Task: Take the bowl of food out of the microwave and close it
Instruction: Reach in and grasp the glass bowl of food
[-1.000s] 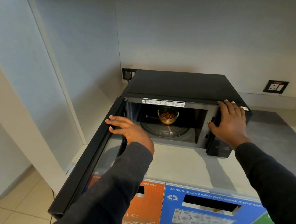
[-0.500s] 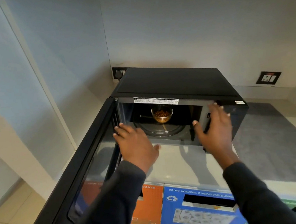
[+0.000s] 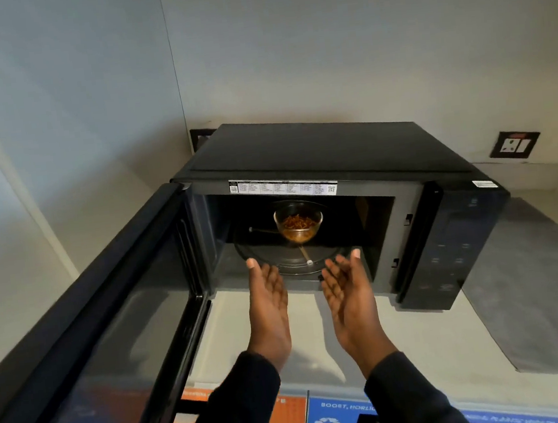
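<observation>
A black microwave stands on a pale counter with its door swung wide open to the left. Inside, a clear glass bowl of orange-brown food sits on the round turntable. My left hand and my right hand are held side by side, palms facing each other, fingers apart and empty. Their fingertips reach the front edge of the cavity, short of the bowl.
The microwave's control panel is on the right. A grey mat lies on the counter to the right. A wall socket is behind it. Orange and blue waste-bin labels run under the counter edge.
My left hand left the door and my right hand left the microwave's front corner. Both came together in front of the opening, palms turned inward. The view moved closer.
</observation>
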Demonstrator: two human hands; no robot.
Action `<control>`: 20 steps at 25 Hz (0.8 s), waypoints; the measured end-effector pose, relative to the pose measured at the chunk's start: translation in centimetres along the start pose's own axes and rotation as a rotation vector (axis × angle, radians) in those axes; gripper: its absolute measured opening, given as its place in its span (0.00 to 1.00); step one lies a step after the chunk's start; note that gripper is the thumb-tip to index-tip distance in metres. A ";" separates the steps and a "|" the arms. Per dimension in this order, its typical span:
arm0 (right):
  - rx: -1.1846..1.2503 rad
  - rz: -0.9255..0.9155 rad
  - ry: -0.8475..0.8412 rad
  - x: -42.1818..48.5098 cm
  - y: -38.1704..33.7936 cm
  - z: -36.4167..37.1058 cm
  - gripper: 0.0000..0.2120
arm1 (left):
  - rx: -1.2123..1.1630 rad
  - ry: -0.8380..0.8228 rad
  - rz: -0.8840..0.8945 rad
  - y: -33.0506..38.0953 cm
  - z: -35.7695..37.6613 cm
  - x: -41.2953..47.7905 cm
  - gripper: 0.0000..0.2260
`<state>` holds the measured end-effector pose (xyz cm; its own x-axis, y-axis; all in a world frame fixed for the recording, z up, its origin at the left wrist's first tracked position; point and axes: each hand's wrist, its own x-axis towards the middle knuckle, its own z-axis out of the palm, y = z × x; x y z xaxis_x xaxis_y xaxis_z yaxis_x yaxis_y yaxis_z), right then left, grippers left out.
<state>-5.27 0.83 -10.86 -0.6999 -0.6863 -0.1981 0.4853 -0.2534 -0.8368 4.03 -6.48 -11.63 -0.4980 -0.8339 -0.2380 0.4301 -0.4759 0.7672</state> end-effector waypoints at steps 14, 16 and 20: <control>0.093 -0.091 -0.014 13.2 0.8 1.6 0.42 | -0.119 -0.054 0.106 -0.6 1.9 15.6 0.42; 0.105 -0.102 -0.020 14.0 0.8 1.9 0.41 | -0.123 -0.058 0.118 -0.5 2.2 16.8 0.43; 0.101 -0.107 -0.032 15.1 1.0 2.7 0.41 | -0.124 -0.094 0.119 -0.4 3.1 17.6 0.46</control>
<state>-13.95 -11.59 -13.29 -0.7342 -0.6726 -0.0925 0.4600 -0.3926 -0.7964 -7.21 -20.14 -14.30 -0.5038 -0.8592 -0.0886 0.5766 -0.4109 0.7061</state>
